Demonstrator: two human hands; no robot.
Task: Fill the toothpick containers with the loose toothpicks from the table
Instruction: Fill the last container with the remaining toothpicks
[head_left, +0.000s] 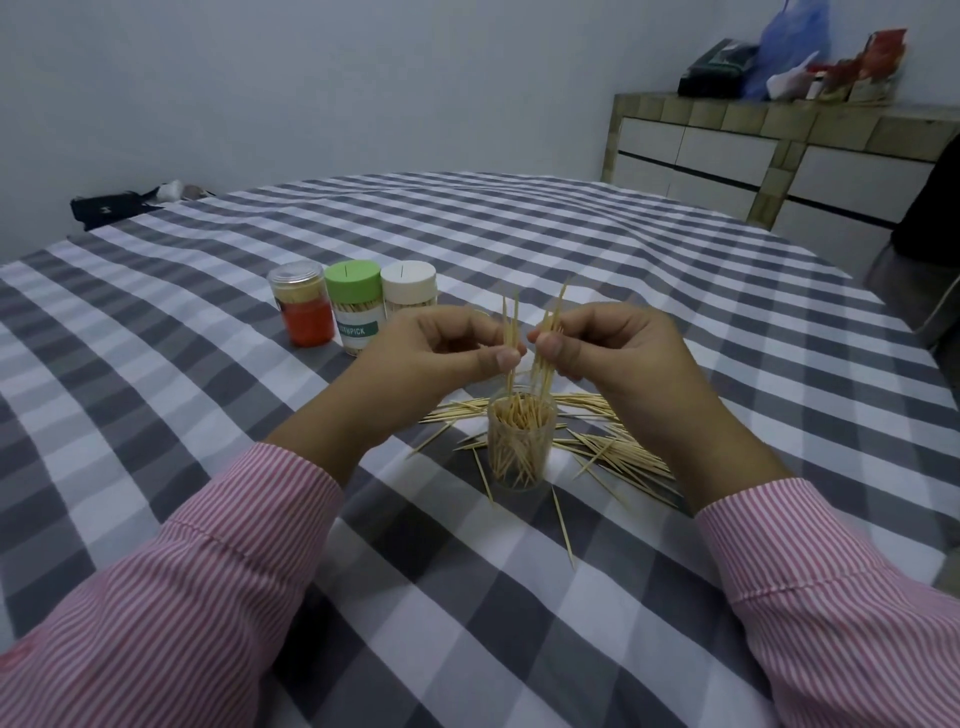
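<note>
Toothpicks (511, 332) stand nearly upright in two small bunches, one pinched between the thumb and curled fingers of the left hand (436, 348), the other (548, 338) pinched the same way by the right hand (618, 353). The two thumbs almost meet, and the lower tips of both bunches reach down toward the mouth of the open clear container (521, 441) directly below the fingers. That container stands upright on the checked cloth (675, 270) and is already well stocked with toothpicks.

Around its base, mostly under and to the right of the right hand, lie the loose toothpicks (618, 452), scattered flat in a fan, with a few strays (563, 535) nearer the person.

Beyond the left hand, three capped containers stand in a row, touching or nearly so: a clear-lidded one with an orange label (304, 306), a green-lidded one (356, 306), and a white-lidded one (409, 288) partly hidden behind the left knuckles.

Both wrists wear pink-striped sleeves (208, 571).
</note>
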